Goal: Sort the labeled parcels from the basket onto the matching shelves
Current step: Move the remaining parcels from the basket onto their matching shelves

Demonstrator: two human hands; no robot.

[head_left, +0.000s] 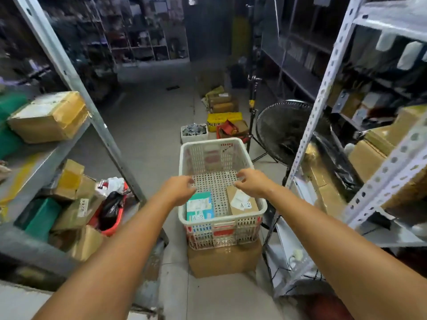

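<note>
Two parcels in the white basket (pixel 211 142), both tagged A-2.

Left to right:
- Left shelf (pixel 41 158): taped cardboard box (pixel 48 116) on the upper board. The lower board holds mixed cartons and a red tub (pixel 114 229) with a black bag (pixel 112 207) in it.
- Left grip (pixel 182 187): hangs over the basket's left side, just past the far end of the teal parcel (pixel 199 206). Fingers loosely curled, pinching nothing. No contact with the parcel that I can see.
- Teal parcel: flat in the basket's near-left corner, label up. A bare strip of perforated floor runs between the two parcels.
- Brown carton parcel (pixel 242 202): flat in the near-right corner, white label up.
- Right grip (pixel 250 181): hovers over that carton's far end, fingers relaxed and slightly bent, empty. Fingertips are blurred, so I can't tell if they touch it.
- Basket sits on a plain cardboard box (pixel 221 259) on the floor, in the aisle between the shelves.
- Behind it: small white bin (pixel 194 135) of grey bits, and a yellow box (pixel 224 118).
- Right of the basket: black floor fan (pixel 284 132), then the right shelf (pixel 323 93) with more cartons.
</note>
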